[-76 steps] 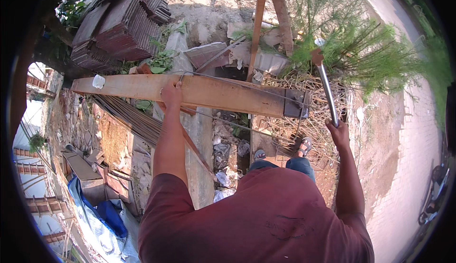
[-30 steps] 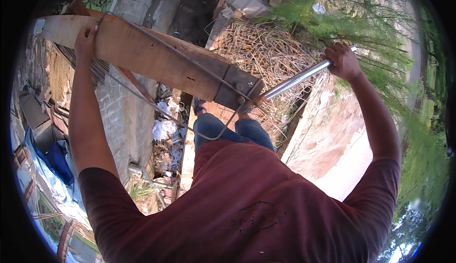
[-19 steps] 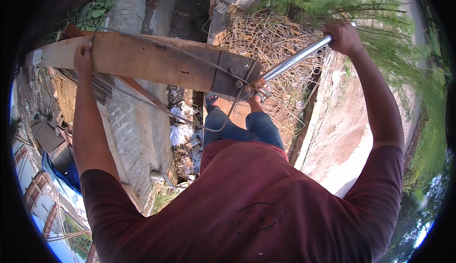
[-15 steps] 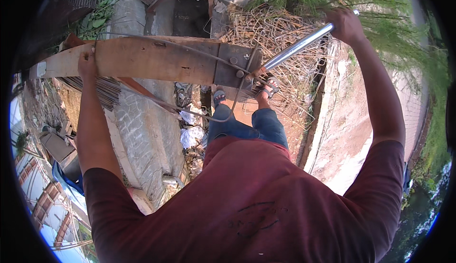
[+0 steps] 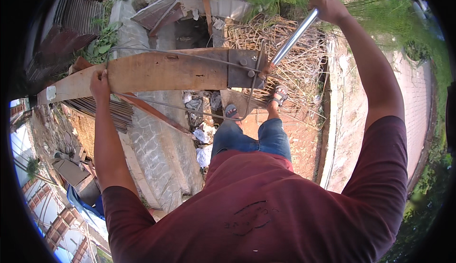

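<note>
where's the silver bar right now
In the head view, the silver bar is right of centre in the upper part, gripped by the right hand, its lower end beside the dark plate.

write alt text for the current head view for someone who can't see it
The right hand grips a shiny metal bar whose rusty end meets a bent rod beside bolts on a dark plate at one end of a long plank. The left hand holds the rod at the plank; a tangle of rusty wire lies behind the bar.

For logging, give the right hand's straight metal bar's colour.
The bar is silver, clearest in head view.
</note>
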Demonstrator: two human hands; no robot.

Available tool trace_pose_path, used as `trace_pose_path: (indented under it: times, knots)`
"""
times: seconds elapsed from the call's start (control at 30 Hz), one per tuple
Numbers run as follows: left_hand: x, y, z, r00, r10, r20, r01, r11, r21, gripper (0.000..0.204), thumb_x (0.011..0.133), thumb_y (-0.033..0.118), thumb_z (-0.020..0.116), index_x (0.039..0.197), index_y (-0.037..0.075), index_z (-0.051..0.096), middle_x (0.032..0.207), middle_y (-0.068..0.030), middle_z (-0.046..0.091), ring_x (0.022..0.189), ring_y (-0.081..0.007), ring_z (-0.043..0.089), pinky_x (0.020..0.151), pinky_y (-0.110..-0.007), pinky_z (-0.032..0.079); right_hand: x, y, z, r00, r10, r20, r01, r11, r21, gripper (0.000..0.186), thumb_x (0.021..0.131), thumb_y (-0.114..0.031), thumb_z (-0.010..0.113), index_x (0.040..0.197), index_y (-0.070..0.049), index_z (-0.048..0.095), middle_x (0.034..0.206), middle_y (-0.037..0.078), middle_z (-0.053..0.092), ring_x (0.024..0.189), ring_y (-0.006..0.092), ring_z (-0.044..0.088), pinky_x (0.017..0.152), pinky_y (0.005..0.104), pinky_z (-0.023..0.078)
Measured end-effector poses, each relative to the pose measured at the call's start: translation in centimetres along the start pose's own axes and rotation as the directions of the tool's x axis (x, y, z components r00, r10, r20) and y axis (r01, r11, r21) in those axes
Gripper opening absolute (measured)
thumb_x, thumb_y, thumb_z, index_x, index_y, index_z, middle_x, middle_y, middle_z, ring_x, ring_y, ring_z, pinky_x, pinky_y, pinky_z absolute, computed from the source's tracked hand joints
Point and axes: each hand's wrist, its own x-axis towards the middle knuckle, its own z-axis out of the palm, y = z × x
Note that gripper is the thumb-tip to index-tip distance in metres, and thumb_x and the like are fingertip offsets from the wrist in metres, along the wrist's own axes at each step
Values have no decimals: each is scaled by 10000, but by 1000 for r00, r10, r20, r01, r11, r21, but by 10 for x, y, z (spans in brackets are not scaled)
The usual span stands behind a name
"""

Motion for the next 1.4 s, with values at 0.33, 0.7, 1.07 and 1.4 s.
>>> trace_pose_path:
  times: [0.33, 0.7, 1.07, 1.4]
  knots:
    - [-4, 3, 3, 995, -90, -53, 90, 996, 0, 271, 878, 300, 616, 922, 33, 618, 809, -134, 630, 740, -270, 589, 696, -380, 453, 34, 10, -2, 984, -119, 129, 110, 991, 77, 107, 716, -8, 618, 765, -101, 594, 740, 39, 558, 845, 234, 556, 836, 379, 464]
    - [-2, -13, 9, 992, -123, -38, 120, 990, -72, 307, 891, 315, 610, 918, 9, 604, 800, -132, 624, 725, -236, 564, 689, -350, 450, 61, 10, 6, 943, -320, 86, 304, 939, 159, 104, 669, -38, 619, 729, -111, 575, 685, 44, 531, 756, 244, 547, 742, 372, 441]
    - [-2, -14, 10, 991, -135, -24, 134, 990, -42, 353, 892, 359, 602, 892, 6, 587, 764, -118, 600, 707, -225, 545, 679, -357, 440, -8, -1, -2, 970, -4, 245, -16, 997, 81, 112, 659, -59, 619, 737, -139, 611, 759, 41, 594, 864, 248, 584, 806, 382, 445]
    - [0, -6, 11, 989, -130, -65, 127, 991, -48, 347, 895, 354, 601, 876, 8, 580, 769, -128, 599, 698, -247, 532, 677, -369, 439, -34, -9, 2, 996, 72, 61, -76, 995, 61, 138, 604, -74, 629, 713, -95, 546, 714, 77, 543, 774, 293, 537, 721, 395, 409]
